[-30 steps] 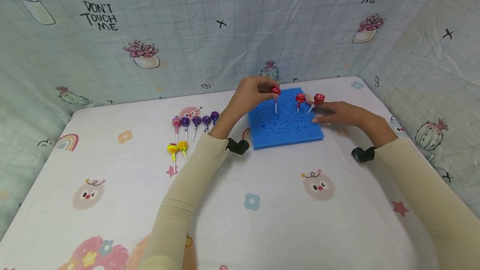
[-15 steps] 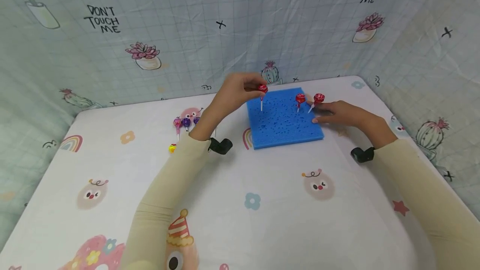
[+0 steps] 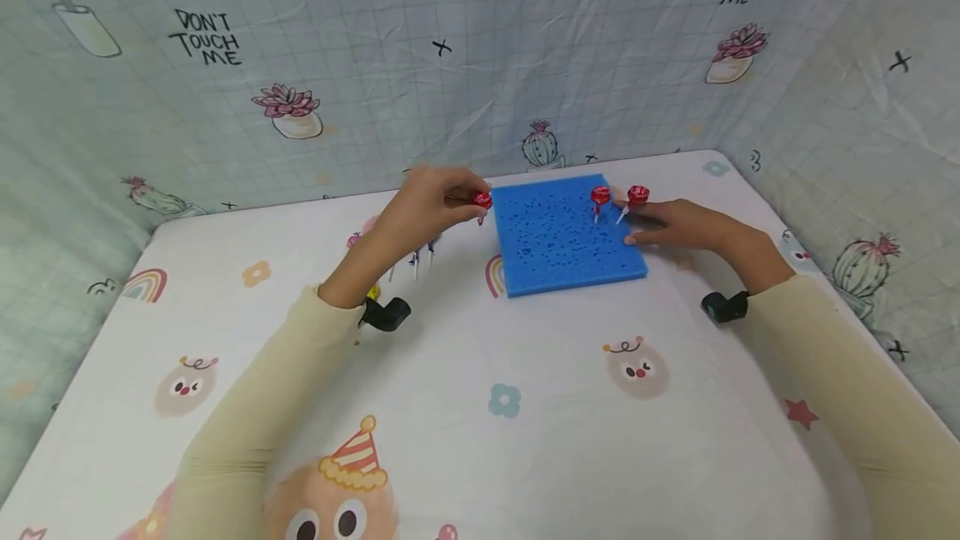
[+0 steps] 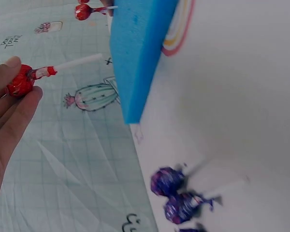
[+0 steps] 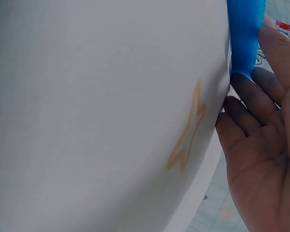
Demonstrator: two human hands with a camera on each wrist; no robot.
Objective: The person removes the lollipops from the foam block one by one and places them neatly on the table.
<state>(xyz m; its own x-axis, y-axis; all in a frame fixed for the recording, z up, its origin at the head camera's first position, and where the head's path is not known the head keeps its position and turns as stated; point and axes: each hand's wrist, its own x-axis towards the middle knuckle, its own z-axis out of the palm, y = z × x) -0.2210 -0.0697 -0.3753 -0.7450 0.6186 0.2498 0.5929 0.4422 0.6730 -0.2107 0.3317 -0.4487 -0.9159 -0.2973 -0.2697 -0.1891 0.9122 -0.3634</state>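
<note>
My left hand (image 3: 427,211) pinches a red-wrapped lollipop (image 4: 22,81) by its head, left of the blue foam block (image 3: 555,248). In the left wrist view its white stick points toward the foam and is free at the end. Two more red lollipops, one upright (image 3: 601,195) and one leaning (image 3: 637,195), stand at the foam's right side. My right hand (image 3: 690,225) rests with thumb and fingertips against the foam's right edge, its fingers fairly straight. Small holes dot the foam's top.
Purple lollipops (image 4: 181,207) lie on the table left of the foam, partly hidden by my left arm in the head view. A pink lollipop (image 3: 354,238) and a bit of yellow wrapper (image 3: 372,292) show beside that arm. A patterned cloth wall (image 3: 450,107) stands behind the table.
My left hand has carried its red lollipop leftward from above the foam to past its left edge, and lower. The left forearm now covers more of the lollipops. My right hand stays put.
</note>
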